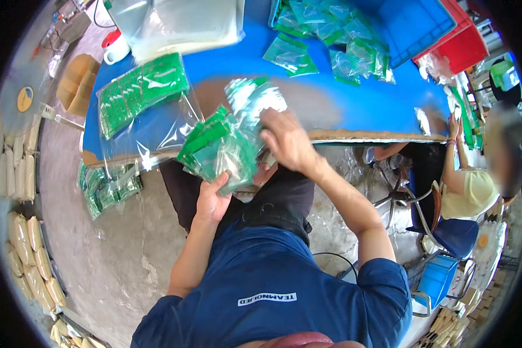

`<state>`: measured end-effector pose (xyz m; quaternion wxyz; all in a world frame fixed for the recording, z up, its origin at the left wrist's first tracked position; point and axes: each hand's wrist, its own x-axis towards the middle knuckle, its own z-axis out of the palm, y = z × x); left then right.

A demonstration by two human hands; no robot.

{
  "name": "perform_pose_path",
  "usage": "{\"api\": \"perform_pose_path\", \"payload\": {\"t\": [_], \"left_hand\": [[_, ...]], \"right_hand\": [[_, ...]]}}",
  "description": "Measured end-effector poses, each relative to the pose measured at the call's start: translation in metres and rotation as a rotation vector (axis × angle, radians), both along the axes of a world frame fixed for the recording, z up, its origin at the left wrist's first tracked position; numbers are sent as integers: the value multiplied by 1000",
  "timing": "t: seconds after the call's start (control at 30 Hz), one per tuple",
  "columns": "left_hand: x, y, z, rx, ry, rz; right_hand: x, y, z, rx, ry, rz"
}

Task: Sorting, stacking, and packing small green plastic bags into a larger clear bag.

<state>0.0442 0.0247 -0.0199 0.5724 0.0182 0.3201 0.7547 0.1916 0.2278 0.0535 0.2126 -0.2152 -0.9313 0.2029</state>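
Note:
My left hand (213, 200) grips a fanned bunch of small clear plastic packets with green ends (223, 153), its thumb on top. The bunch is over my lap at the table's front edge. My right hand (289, 142) is just right of the bunch, fingers curled at the edge of a shiny clear packet (252, 100), which is smeared by motion. Whether that packet is apart from the bunch, I cannot tell. Left of both hands, a large clear bag (148, 93) with rows of green packets inside lies on the blue table (214, 69), its loose end toward me.
More packets (354, 52) lie heaped at the back right, beside a blue crate (417, 29) and a red one (461, 43). Clear plastic sheets (185, 26) and a mug (116, 47) stand back left. A filled bag (110, 185) hangs below the left edge. Another person (467, 188) sits at right.

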Motion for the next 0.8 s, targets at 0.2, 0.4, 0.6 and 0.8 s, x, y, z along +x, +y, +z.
{"api": "perform_pose_path", "payload": {"t": [0.2,0.4,0.6,0.8], "left_hand": [[-3,4,6,20,-9,-72],[-20,-12,-14,162,-227,-94],[-11,6,-2,58,-101,-58],[-11,2,-18,53,-95,-98]], "right_hand": [[-34,43,28,-418,-35,-150],[-46,104,-34,421,-143,-130],[-16,25,24,-337,-146,342],[-14,133,-14,263,3,-320]]}}
